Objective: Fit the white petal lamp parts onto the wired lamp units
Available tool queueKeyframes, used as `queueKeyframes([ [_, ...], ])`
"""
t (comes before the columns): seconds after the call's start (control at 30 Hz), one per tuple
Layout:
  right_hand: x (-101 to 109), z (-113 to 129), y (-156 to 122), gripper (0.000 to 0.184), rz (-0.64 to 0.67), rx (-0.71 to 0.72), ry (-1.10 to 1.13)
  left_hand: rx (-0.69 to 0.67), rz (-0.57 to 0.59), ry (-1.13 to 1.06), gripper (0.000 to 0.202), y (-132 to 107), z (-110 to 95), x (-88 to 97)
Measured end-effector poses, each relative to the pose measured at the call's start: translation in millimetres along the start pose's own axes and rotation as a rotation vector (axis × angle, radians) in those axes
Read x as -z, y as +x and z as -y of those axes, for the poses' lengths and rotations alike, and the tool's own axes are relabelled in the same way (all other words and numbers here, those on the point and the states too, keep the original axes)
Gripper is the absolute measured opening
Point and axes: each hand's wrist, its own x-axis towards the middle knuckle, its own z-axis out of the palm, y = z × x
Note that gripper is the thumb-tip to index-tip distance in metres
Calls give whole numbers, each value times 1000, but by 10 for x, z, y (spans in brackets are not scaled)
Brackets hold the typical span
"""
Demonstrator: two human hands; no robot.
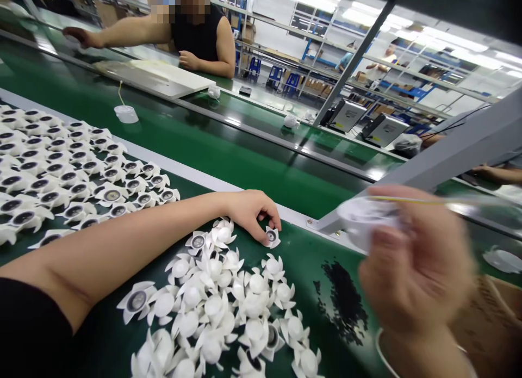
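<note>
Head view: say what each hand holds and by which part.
Left hand pinches a white finned piece by its edge. Right hand holds a white wired cup; blur hides where.

petalled parts [256,284]: white plastic, matt | conveyor belt [244,171]: green, glossy (smooth too)

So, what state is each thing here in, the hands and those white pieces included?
Left hand: fingers closed on a small white finned part, dark centre up.
Right hand: motion-blurred, gripping a round white part trailing a thin yellow wire.
White finned heap: loosely piled, mostly domes up.
Left-hand rows: closely laid, dark centres up.
Black granules: scattered on the green conveyor belt.
</note>
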Motion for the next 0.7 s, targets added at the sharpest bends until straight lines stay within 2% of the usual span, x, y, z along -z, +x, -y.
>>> queueKeyframes([
  [0.1,-330,21,96,22,59,13,175,9,15,-21,44,-6,-1,20],
  [0.23,-586,-110,75,22,223,-125,403,2,27,-240,42,0,76,69],
  [0.37,-650,-109,21,14,393,-5,386,46,-45,-507,35,10,160,130],
  [0.5,-658,-62,33,15,449,67,297,78,-92,-516,36,16,181,152],
  [0.6,-669,-72,31,11,481,93,248,45,-52,-514,38,22,191,125],
  [0.7,-682,-103,9,7,481,123,158,38,-2,-479,50,30,197,88],
])
